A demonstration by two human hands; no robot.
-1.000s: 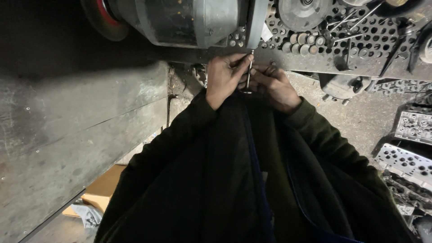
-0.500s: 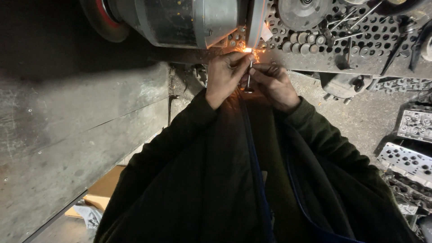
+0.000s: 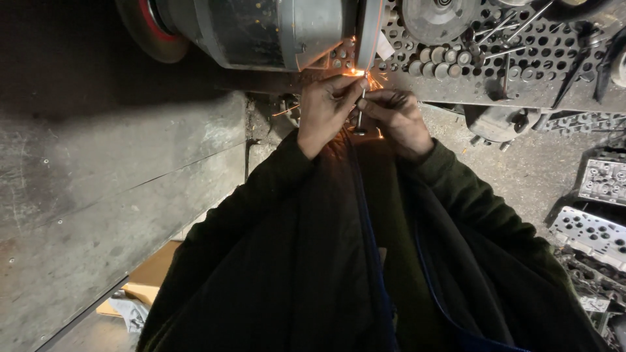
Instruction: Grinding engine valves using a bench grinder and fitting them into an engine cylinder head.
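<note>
both hands raised together, left hand (image 3: 328,111) and right hand (image 3: 396,117) clamped on thin metal valve stem (image 3: 360,112), tip pressed to grey grinding wheel (image 3: 369,32), orange sparks thrown

Orange sparks (image 3: 365,77), grey grinder housing (image 3: 274,32), red-rimmed wheel (image 3: 149,29), dark green sleeves (image 3: 456,189), silvery perforated rack (image 3: 521,52)

Both arms reach forward, elbows bent, dark sleeves down to the wrists. Left hand (image 3: 329,111) and right hand (image 3: 394,120) meet close together, fingers curled inward in a pinch, thumbs up, knuckles facing the camera, fingertips nearly touching.
</note>
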